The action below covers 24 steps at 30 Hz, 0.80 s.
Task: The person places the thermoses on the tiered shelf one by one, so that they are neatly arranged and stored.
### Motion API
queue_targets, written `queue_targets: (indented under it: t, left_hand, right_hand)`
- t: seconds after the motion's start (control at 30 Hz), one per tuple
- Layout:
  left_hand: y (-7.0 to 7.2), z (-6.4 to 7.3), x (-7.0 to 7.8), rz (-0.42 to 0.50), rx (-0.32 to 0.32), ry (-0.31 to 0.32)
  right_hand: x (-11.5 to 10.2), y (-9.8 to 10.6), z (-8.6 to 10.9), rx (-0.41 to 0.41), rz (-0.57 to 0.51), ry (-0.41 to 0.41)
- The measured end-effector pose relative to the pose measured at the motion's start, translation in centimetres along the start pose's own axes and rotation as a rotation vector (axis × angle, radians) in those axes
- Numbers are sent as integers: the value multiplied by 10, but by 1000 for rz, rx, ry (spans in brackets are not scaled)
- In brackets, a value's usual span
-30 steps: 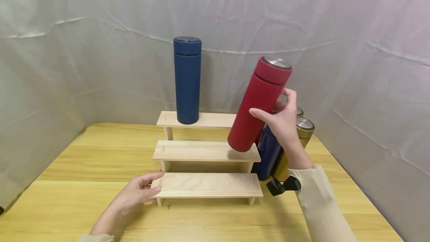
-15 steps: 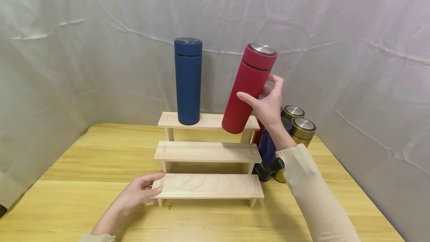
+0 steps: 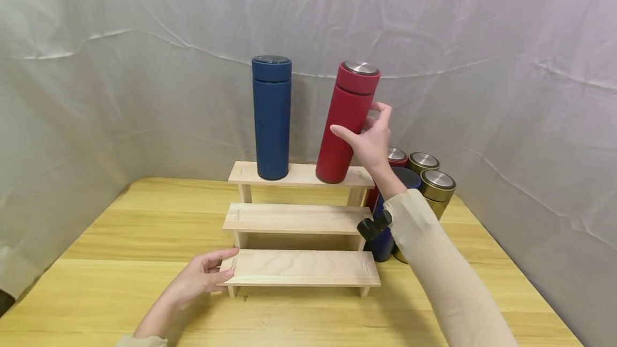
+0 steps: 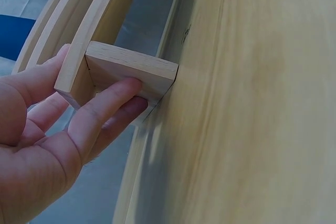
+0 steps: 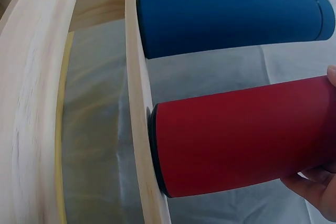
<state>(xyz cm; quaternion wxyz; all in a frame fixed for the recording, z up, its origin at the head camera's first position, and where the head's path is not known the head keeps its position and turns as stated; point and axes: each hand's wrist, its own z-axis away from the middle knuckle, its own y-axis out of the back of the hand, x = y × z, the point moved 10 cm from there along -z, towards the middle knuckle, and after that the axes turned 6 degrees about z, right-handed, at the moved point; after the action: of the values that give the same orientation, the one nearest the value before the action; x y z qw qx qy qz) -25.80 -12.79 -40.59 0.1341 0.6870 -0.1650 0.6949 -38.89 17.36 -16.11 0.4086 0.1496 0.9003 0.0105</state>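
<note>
My right hand grips a red thermos around its middle, thumb in front and fingers behind. The thermos leans slightly right, its base right at the top step of a wooden three-step stand. In the right wrist view the black base rim of the red thermos meets the board's edge on one side. A blue thermos stands upright on the same step, a gap to its left. My left hand holds the left end of the lowest step; in the left wrist view its fingers lie against the short leg.
Right of the stand several more thermoses cluster on the wooden table: a dark blue one, a red one and gold ones, one gold thermos nearest the right. Pale cloth hangs behind. A black wrist camera sits on the right sleeve.
My right hand has carried the red thermos left and back to the top step, and the thermos has turned more upright. My left hand keeps its hold on the lowest step.
</note>
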Motion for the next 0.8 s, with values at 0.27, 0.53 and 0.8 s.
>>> queue_targets:
  t: [0.27,0.53,0.8]
  left_hand:
    - [0,-2,-3,6,-2,7]
    - [-2,-2,-1,15,-23,-2]
    - [-2,-2,-1,8,-22,-3]
  right_hand:
    - [-20,-3,8,6,50,-47]
    - [-21,-9,5,-9,98,-68]
    - [-24,-13,8,-50,111,-83]
